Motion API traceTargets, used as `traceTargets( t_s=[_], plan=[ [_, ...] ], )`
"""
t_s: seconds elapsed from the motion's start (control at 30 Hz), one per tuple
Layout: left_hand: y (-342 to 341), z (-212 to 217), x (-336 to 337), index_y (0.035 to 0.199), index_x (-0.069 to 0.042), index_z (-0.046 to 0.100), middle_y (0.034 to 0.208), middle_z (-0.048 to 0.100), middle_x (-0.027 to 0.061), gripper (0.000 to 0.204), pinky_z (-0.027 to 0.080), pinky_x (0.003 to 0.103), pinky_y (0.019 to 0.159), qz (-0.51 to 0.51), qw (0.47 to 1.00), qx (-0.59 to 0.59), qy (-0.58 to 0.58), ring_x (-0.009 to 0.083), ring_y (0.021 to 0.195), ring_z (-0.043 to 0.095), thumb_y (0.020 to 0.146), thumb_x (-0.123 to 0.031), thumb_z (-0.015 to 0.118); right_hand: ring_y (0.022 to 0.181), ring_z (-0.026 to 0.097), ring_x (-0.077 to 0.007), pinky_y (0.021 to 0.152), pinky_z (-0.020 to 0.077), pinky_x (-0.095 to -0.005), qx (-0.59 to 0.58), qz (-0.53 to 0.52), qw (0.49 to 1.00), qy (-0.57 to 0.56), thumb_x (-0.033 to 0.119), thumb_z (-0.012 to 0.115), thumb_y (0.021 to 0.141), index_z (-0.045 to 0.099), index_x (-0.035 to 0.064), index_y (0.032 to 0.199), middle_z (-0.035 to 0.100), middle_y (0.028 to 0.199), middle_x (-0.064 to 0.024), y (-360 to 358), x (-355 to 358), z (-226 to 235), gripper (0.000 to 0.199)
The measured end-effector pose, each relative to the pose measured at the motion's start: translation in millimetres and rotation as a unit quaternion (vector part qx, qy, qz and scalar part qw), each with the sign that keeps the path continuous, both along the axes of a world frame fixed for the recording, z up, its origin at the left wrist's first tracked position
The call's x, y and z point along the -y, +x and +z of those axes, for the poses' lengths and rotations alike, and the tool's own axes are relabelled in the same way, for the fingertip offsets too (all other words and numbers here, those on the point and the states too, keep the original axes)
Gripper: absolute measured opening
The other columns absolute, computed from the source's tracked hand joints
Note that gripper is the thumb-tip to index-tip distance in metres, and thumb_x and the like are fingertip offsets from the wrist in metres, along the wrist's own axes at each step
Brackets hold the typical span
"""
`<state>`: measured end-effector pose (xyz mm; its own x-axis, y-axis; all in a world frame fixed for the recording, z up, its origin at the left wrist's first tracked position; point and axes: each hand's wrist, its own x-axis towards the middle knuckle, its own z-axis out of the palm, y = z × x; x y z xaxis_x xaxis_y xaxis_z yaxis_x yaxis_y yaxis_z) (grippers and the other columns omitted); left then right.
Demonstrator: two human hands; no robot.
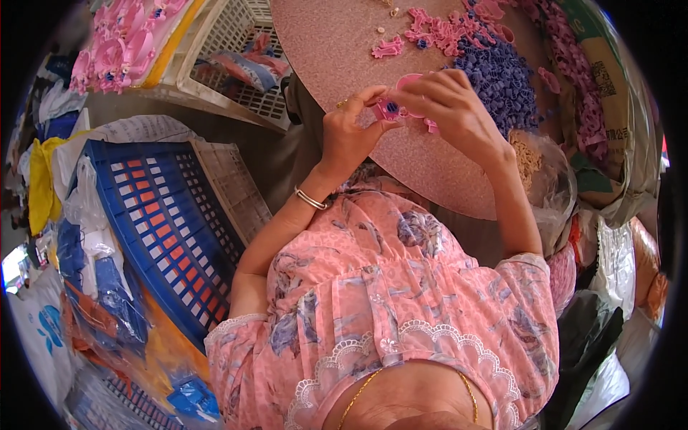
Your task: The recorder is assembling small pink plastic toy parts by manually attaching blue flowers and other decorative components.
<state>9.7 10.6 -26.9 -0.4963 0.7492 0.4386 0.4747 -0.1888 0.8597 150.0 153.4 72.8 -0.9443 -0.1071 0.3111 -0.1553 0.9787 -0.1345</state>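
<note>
Over the near left edge of the worktop (459,183), someone in a pink floral top (401,287) has both hands brought close together. From where I stand, the left hand (351,129) is pinching a small pink piece (380,111) with a dark blue centre between thumb and fingers; a pale bangle (312,199) circles that wrist. The right hand (459,115) arches just beside it, fingers bent and a little blurred, so I can't tell whether it grips anything. A round pink part (408,81) peeks out by those fingers, and a pink bit (431,125) shows below them; I can't make out whether either joins the piece.

Toward the far edge lies a tangled pink heap (448,32), with one loose piece (388,47) to its left. Touching the heap is a blue pile (498,79) of small parts, spreading toward the right edge. Nearer, by that same edge, beige bits (527,154) sit by a clear bag (557,175). Past the right edge, more pink pieces (573,79) run in a long band beside a brown carton (602,68).

Off the left edge stands a pale crate (233,109) with striped wrapping (254,72) inside. A blue basket (115,190) leans near the person's left arm.
</note>
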Motion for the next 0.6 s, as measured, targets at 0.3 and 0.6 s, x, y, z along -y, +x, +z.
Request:
traceTargets(
  t_s=[0.3,0.6],
  plan=[
    [-3,8,2,0.118,-0.001,0.065,0.107,0.072,0.0120,0.053,0.056,0.031,0.083,0.050,0.997,-0.049,0.017,0.0208,0.097,0.071,0.072,-0.013,0.088,0.099,0.062,-0.0216,0.088,0.0413,-0.0360,-0.180,-0.257,0.949,-0.014,0.012,0.079,0.074,0.074,0.0119,0.092,0.068,0.103,-0.0020,8,34,-19,0.019],
    [0,9,4,0.122,-0.002,0.062,0.110,0.070,0.0153,0.050,0.056,0.036,0.084,0.049,0.995,-0.058,0.058,0.0307,0.099,0.069,0.077,-0.010,0.082,0.101,0.058,-0.0212,0.091,0.0345,-0.0372,-0.193,-0.316,0.929,-0.028,0.014,0.080,0.074,0.076,0.0172,0.092,0.064,0.108,-0.0013,-8,53,-27,0.019]
  ],
)
